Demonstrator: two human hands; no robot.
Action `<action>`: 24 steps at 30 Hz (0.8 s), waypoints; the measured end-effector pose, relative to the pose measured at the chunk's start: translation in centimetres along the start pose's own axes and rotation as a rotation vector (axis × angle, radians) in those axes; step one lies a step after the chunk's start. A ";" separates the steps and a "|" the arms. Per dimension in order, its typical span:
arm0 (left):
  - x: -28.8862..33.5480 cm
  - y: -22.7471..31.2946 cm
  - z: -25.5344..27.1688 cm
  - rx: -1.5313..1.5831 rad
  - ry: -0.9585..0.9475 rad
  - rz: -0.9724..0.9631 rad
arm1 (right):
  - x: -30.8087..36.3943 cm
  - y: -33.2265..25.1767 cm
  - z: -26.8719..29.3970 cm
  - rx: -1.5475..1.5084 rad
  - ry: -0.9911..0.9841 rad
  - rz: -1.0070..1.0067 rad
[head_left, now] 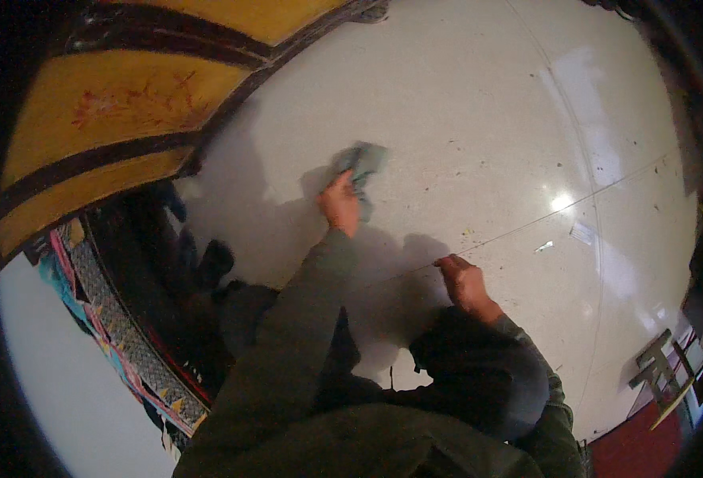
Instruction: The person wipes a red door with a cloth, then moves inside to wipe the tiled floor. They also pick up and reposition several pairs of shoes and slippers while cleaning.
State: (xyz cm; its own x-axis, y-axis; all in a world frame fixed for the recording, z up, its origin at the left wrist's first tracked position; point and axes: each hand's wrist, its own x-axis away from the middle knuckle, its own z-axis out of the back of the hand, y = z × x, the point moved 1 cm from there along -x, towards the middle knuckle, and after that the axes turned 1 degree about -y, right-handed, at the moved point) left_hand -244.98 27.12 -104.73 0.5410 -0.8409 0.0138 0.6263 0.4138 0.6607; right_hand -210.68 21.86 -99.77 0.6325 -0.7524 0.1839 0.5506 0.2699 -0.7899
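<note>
The left hand (pixel 341 205) pinches a green cloth (pixel 373 158), blurred, which spreads from its fingers toward the far right, over the pale floor (pixel 479 103). The right hand (pixel 467 287), nearer and farther right, has its fingers curled and pressed together, well apart from the cloth.

Bright glare (pixel 561 202) is shining off the glossy floor (pixel 479 103), right of the green cloth (pixel 373 158), which is showing blur. Soft shadows (pixel 312 183) are spreading left of the cloth; far out around it, fisheye distortion is bending straight edges into darkness.
</note>
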 end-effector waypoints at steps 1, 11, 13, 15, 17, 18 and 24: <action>-0.3 0.5 -0.5 -0.028 -0.058 0.109 | -0.4 0.0 -0.1 0.062 -0.019 0.044; 2.4 10.9 -8.3 0.601 -0.446 0.346 | -8.6 -3.4 1.3 0.281 0.140 0.019; 1.7 11.1 -6.8 0.933 -0.416 0.500 | -11.0 -2.6 1.5 0.317 0.173 0.001; 1.1 11.7 -4.8 0.737 -0.487 0.540 | -13.2 -0.9 1.1 0.377 0.263 -0.063; 1.4 8.2 -4.6 0.565 -0.517 0.319 | -15.2 -1.4 -0.9 0.501 0.125 0.029; 1.7 8.8 -4.9 0.463 -0.536 0.335 | -15.3 0.0 -2.3 0.590 0.081 0.072; 4.3 8.3 -7.2 0.433 -0.628 0.327 | -16.0 5.7 -0.7 0.514 0.023 0.203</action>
State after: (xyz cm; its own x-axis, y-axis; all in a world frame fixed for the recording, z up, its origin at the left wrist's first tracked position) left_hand -233.38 29.46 -104.56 0.1640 -0.7928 0.5870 0.1513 0.6082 0.7792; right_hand -218.00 35.00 -107.61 0.7449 -0.6660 0.0398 0.6173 0.6654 -0.4198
